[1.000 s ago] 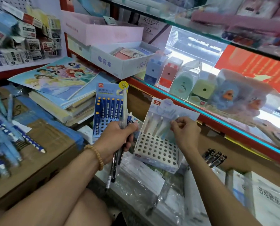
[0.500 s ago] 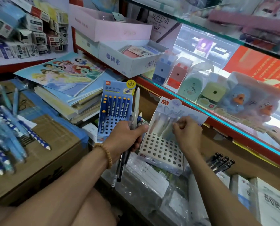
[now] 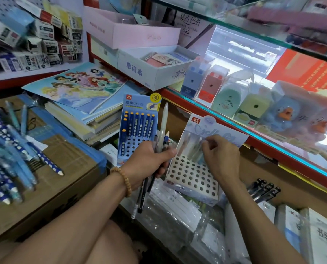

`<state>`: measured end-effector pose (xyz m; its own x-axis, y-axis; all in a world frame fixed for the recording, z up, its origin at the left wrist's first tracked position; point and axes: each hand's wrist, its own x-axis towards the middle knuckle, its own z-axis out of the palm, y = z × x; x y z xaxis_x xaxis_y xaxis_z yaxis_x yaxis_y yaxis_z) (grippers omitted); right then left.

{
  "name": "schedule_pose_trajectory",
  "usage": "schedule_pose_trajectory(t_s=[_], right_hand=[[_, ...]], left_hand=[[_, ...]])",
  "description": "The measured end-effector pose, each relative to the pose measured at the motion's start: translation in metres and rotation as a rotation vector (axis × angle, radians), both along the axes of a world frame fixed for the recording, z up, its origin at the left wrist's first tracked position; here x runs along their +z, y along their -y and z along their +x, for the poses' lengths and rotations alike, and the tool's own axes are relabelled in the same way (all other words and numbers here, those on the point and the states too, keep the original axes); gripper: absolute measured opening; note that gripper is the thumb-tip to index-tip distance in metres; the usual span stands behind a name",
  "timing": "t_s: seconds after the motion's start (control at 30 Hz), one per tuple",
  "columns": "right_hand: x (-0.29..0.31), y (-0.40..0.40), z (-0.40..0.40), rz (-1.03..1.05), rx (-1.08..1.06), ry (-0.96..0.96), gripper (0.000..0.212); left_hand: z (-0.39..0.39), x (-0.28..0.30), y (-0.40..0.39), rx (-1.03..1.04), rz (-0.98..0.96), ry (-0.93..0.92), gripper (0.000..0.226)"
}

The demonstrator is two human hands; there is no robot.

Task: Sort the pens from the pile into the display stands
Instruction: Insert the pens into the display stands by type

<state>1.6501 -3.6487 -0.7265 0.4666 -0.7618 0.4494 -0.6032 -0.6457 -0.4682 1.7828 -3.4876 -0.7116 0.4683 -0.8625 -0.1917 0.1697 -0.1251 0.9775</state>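
Note:
My left hand [image 3: 149, 161] grips a bundle of pens [image 3: 159, 141]: a pale one pointing up, dark ones hanging below the fist. My right hand [image 3: 220, 157] pinches a pale pen standing in the back row of the white display stand [image 3: 193, 178], which has many empty holes. Behind my left hand stands a blue display stand [image 3: 138, 130] with several dark blue, yellow-capped pens in its top rows. A pile of blue pens [image 3: 8, 155] lies on a cardboard box [image 3: 67, 168] at the left.
Stacked books with a cartoon cover [image 3: 82, 88] lie behind the blue stand. A glass shelf [image 3: 254, 130] with pencil sharpeners [image 3: 227, 100] runs along the right. Black pens [image 3: 263, 189] lie at lower right beside wrapped packets [image 3: 178, 210].
The view has shifted slightly; both hands keep their positions, the right hand staying at the pens in the white stand's back row.

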Motion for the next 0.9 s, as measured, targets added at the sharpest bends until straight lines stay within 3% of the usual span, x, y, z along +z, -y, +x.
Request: schedule_pose_trajectory(t_s=[0.13,0.2,0.37,0.43,0.53,0.7,0.9], right_hand=[[0.022,-0.026,0.012,0.422,0.271,0.19,0.024],[0.032,-0.04,0.016,0.632,0.408,0.246,0.021],[0.029,-0.05,0.026,0.906,0.541,0.305,0.015],[0.028,-0.048,0.029,0.975,0.506,0.374,0.015],[0.029,-0.041,0.031,1.04,0.425,0.532,0.016],[0.028,-0.036,0.031,1.004,0.327,0.658,0.023],[0.026,-0.052,0.036,1.006,0.476,0.448,0.021]], left_hand=[[0.001,0.0,0.001,-0.024,0.006,0.004,0.012],[0.001,0.0,0.001,-0.054,0.007,0.013,0.014],[0.003,0.0,-0.002,-0.121,0.028,-0.008,0.029],[0.004,0.0,-0.004,-0.135,0.025,-0.042,0.034],[0.003,0.001,-0.007,-0.164,0.025,-0.077,0.023],[0.007,-0.003,-0.01,-0.141,0.068,-0.078,0.033],[0.01,-0.007,-0.014,-0.08,0.076,-0.045,0.021]])
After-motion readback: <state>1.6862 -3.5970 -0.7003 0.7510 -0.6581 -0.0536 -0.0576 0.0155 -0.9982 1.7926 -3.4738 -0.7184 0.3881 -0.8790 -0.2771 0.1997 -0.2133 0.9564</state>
